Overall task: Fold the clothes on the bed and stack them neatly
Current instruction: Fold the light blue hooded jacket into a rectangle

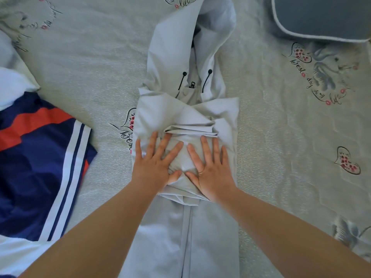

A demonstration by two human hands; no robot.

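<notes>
One pale grey jacket (pixel 186 117) lies lengthwise down the middle of the bed (pixel 281 137), hood (pixel 180 37) at the far end and the zipped body running toward the person. Both sleeves are already folded in across the chest, so there's a bunched wad of fabric in the middle. Two black drawcord toggles show at the collar, one each side, plus one zipper pull between them.

Two bare hands are on that wad, side by side. The left hand (pixel 158 163) is flat with fingers spread wide, pressing down, thumb pointing in toward the other hand. The right hand (pixel 208 167) is the same deal: fingers straight and a bit spread, palm down on the folded sleeves. The thumbs nearly meet; can't tell if they actually touch. Neither hand is gripping anything, just pressing.

Off to the left there's one more garment, a navy top (pixel 40 167) with an orange-red band and white stripes, lying flat and well apart from the jacket. Something white sits beside it at the far-left edge, can't tell what it is.

Top right corner has one dark blue-grey cushion (pixel 321 17) with pale piping. The bedspread is light with heart-and-script prints scattered on it.
</notes>
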